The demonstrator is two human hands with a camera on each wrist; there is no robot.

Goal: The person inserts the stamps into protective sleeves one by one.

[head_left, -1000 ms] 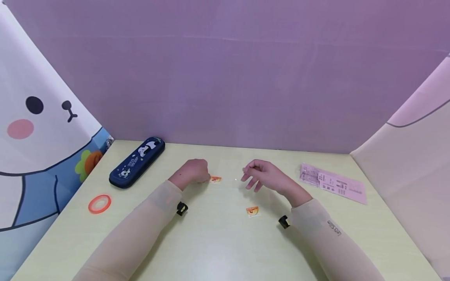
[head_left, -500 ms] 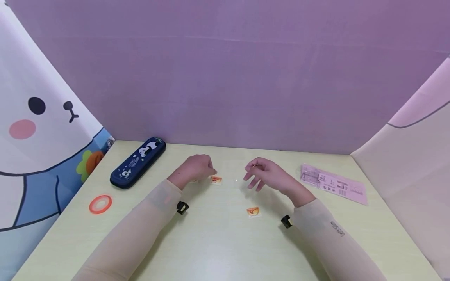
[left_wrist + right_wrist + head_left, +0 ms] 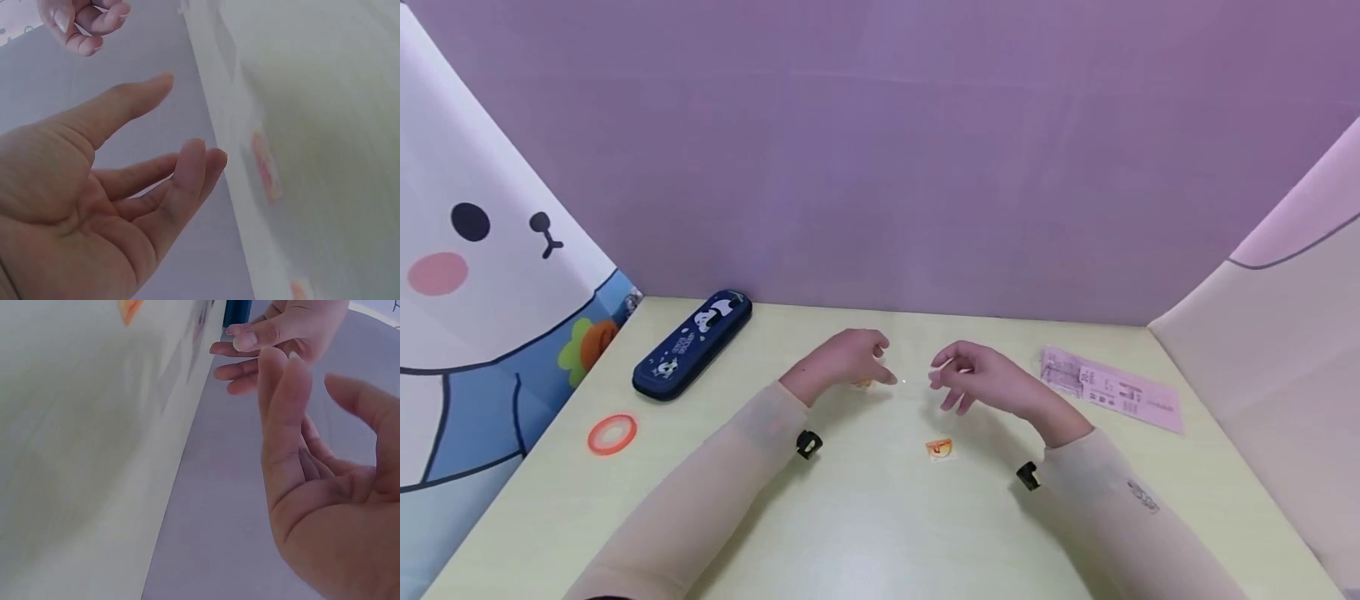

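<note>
In the head view my left hand (image 3: 852,360) hovers over the middle of the table, thumb and fingers spread apart with nothing between them. Partly behind it lies a small orange-and-white printed piece (image 3: 863,384), which the left wrist view shows as a blurred orange patch (image 3: 267,167). My right hand (image 3: 981,379) faces it from the right, fingers loosely bent; in the right wrist view the thumb stands away from the fingertips (image 3: 287,378). A faint clear sheet (image 3: 912,390) with a bright glint lies between the hands. Nearer the front is a second orange printed piece (image 3: 940,450).
A dark blue pencil case (image 3: 692,346) with panda prints lies at the back left. In front of it is an orange ring like a tape roll (image 3: 612,435). At right lies a pink printed packet (image 3: 1112,390). A purple backdrop (image 3: 880,167) closes off the table's far edge.
My left hand has moved right, away from the far orange piece and toward the right hand, and its curled fingers have spread. My right hand has shifted slightly right.
</note>
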